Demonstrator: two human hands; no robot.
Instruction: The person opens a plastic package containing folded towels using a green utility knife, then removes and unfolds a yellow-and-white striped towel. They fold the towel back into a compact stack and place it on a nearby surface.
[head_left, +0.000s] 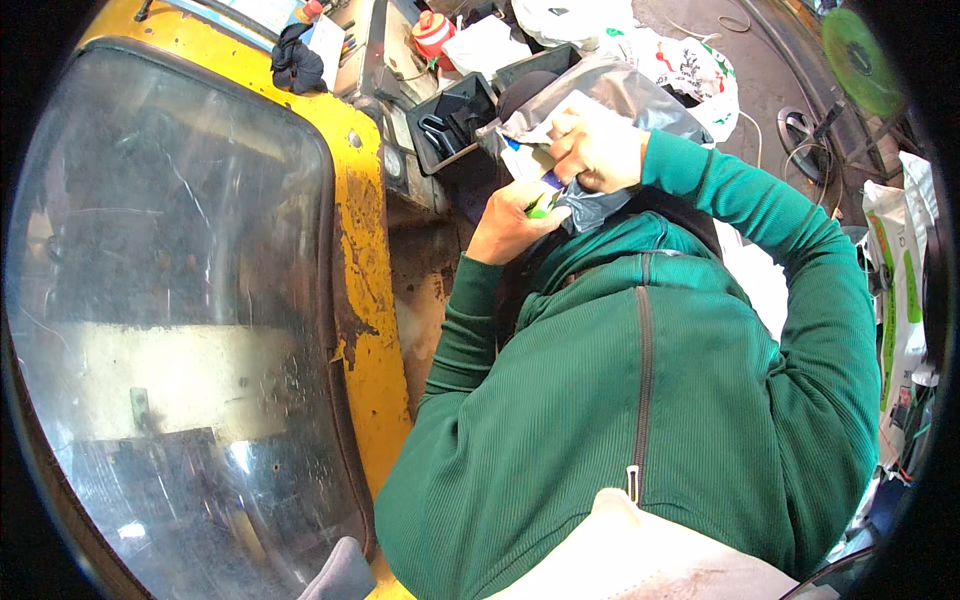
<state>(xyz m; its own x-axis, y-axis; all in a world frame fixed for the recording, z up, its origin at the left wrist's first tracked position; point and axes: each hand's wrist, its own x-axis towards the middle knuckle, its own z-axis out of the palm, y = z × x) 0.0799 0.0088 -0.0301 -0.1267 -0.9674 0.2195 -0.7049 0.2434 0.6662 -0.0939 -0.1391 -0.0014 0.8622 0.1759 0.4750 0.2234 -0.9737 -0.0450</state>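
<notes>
My right hand (598,150) is closed on the near edge of a grey plastic bag (655,98), which lies spread over my lap. Just left of it and slightly nearer, my left hand (508,222) is shut around a small bright green object (541,206); its kind is mostly hidden by the fingers. A darker grey fold of plastic (597,205) hangs beneath my right fingers. Between the hands a pale, blue-marked packet (525,158) shows in part, and I cannot tell whether it is inside the bag. Both forearms wear green sleeves.
A yellow frame with worn paint (368,215) and a large scratched window (180,230) stand close on my left. Beyond my hands sit a black bin (450,120), a red container (433,36) and white plastic bags (690,65). Dark gloves (297,62) lie on the frame.
</notes>
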